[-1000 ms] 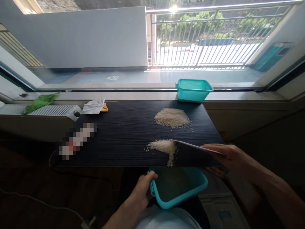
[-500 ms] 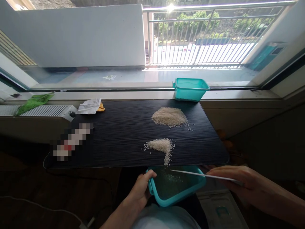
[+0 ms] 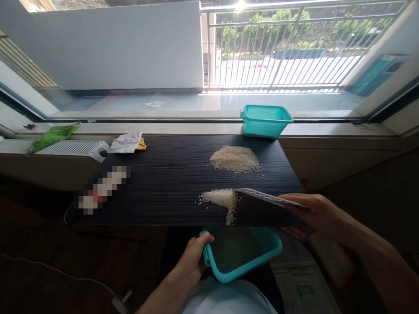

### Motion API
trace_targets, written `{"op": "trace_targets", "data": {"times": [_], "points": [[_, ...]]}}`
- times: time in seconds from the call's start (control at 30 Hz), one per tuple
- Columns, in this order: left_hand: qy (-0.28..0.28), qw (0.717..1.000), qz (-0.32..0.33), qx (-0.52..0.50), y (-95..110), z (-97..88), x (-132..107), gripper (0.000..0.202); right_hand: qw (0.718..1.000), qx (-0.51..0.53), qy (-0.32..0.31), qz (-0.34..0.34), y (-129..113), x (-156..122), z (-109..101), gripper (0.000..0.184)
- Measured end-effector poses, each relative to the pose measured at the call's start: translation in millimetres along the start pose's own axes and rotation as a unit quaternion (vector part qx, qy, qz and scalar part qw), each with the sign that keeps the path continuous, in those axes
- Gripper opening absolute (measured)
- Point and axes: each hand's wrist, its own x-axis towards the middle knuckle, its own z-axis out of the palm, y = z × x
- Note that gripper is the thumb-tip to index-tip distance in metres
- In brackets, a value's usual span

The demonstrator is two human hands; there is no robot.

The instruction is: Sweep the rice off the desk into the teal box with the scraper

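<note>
My left hand [image 3: 195,256] is closed on the left rim of a teal plastic container [image 3: 240,274], which is held below the table's front edge. My right hand [image 3: 310,211] grips a thin, flat white strip or card [image 3: 271,198] with markings along it; its exact kind is unclear. The strip's far tip reaches the right side of the nearer rice pile [image 3: 221,198], which trails down to the front edge. A larger rice pile [image 3: 235,158] lies farther back on the dark table [image 3: 163,183]. Shadow hides most of the container's inside.
A second teal container [image 3: 267,124] stands at the table's back right, by the window sill. At the back left are a white cloth [image 3: 126,143] and a green cloth [image 3: 55,136] on a radiator [image 3: 75,148]. A pixelated object [image 3: 103,189] lies on the left.
My right hand has lifted the strip from over the lower container up to the nearer rice pile. My left hand still holds the container in about the same place.
</note>
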Motion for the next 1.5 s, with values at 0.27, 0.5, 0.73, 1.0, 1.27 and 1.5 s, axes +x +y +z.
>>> {"op": "trace_targets", "data": {"times": [0.27, 0.5, 0.73, 1.0, 1.27, 1.5], "points": [[0.0, 1.0, -0.009, -0.002, 1.8, -0.9, 1.2, 0.006, 0.989, 0.082, -0.12, 0.024, -14.7, -39.5, 0.1, 0.039], [0.006, 1.0, -0.007, 0.0, 3.1, -0.8, -1.0, 0.01, 0.992, 0.088, -0.091, 0.009, -12.1, -36.6, -6.9, 0.039], [0.012, 1.0, 0.001, 0.0, 4.1, 2.2, -6.0, 0.008, 0.999, 0.002, -0.024, -0.025, -11.5, 19.4, -3.1, 0.046], [0.015, 1.0, -0.006, -0.007, 6.6, 3.7, -7.6, 0.011, 0.997, 0.018, -0.068, -0.026, -8.0, 2.9, -0.1, 0.045], [0.003, 1.0, -0.008, -0.006, 5.7, 2.7, -5.4, 0.012, 0.99, 0.09, -0.103, 0.01, -16.2, -33.8, 2.7, 0.034], [-0.001, 1.0, -0.004, -0.017, 8.4, 4.3, -8.8, 0.02, 0.992, 0.074, -0.106, 0.007, -20.5, -35.7, -5.4, 0.034]]}}
